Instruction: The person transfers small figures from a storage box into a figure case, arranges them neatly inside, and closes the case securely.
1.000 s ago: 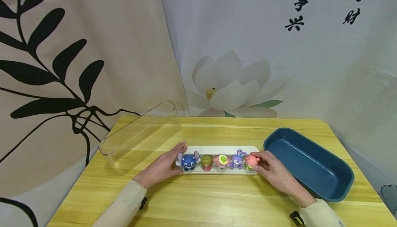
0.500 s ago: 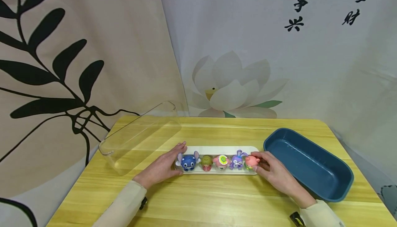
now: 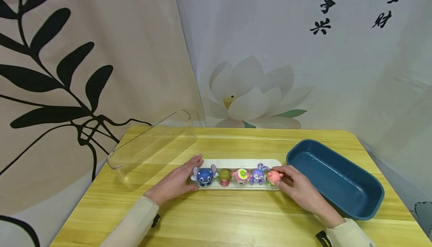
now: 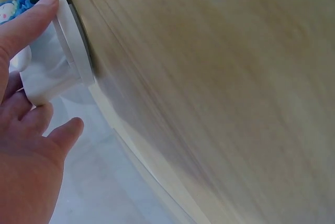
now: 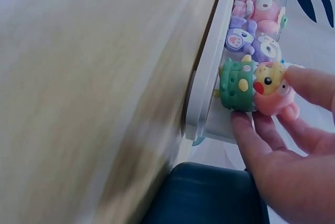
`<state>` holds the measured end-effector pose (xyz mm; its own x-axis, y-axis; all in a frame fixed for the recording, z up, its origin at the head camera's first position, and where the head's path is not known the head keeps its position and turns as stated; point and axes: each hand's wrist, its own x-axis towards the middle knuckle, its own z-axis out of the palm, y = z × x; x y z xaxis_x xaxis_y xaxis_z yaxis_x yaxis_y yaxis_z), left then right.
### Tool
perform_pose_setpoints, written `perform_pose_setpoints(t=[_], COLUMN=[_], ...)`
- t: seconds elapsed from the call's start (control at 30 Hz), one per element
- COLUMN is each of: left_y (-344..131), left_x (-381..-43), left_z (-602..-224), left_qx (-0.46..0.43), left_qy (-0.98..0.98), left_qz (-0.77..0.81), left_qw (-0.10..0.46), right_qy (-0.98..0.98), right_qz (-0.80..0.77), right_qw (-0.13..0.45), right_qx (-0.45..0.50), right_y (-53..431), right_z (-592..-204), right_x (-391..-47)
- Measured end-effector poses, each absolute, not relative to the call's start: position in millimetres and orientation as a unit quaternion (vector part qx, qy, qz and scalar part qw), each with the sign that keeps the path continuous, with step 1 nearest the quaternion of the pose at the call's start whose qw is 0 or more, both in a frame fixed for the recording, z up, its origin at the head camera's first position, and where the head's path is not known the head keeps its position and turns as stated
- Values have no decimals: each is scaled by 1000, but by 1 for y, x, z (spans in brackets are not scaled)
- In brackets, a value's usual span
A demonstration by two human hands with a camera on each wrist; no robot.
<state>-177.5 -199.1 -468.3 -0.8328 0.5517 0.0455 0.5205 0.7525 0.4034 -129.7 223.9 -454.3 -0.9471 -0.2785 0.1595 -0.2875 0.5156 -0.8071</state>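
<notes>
A long white display base [image 3: 244, 163] lies on the table with several toy figurines in a row on it. At its left end is a blue big-eared figurine [image 3: 204, 177], then an olive one [image 3: 224, 178], a pink one [image 3: 241, 179] and a purple rabbit figurine [image 3: 258, 175]. My left hand [image 3: 177, 183] holds the base's left end, fingers spread along it in the left wrist view. At the right end my right hand [image 3: 300, 190] pinches a pink-headed figurine [image 3: 273, 177]. Its green spotted body [image 5: 236, 85] and yellow face show in the right wrist view.
A clear plastic cover [image 3: 153, 149] stands at the back left of the wooden table [image 3: 216, 220]. To the right of the base sits a dark blue basin [image 3: 337, 179], close beside my right hand. Fabric backdrops [image 3: 270, 33] hang behind the table.
Both hands keep their places at the two ends of the base. The pink-headed figurine has shifted very slightly in my right hand, with less of its green body showing.
</notes>
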Motion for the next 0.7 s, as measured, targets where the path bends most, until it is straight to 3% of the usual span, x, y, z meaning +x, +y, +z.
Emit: perform_pose_setpoints(t=[0.7], left_y=[-198], left_x=[-177], left_z=[-469], left_qx=[292], left_qy=[934], left_qz=[203], left_qw=[33], right_qy=[-889], right_qz=[429], right_qw=[27], right_qx=[160], right_y=[222], right_z=[-459], right_x=[-128])
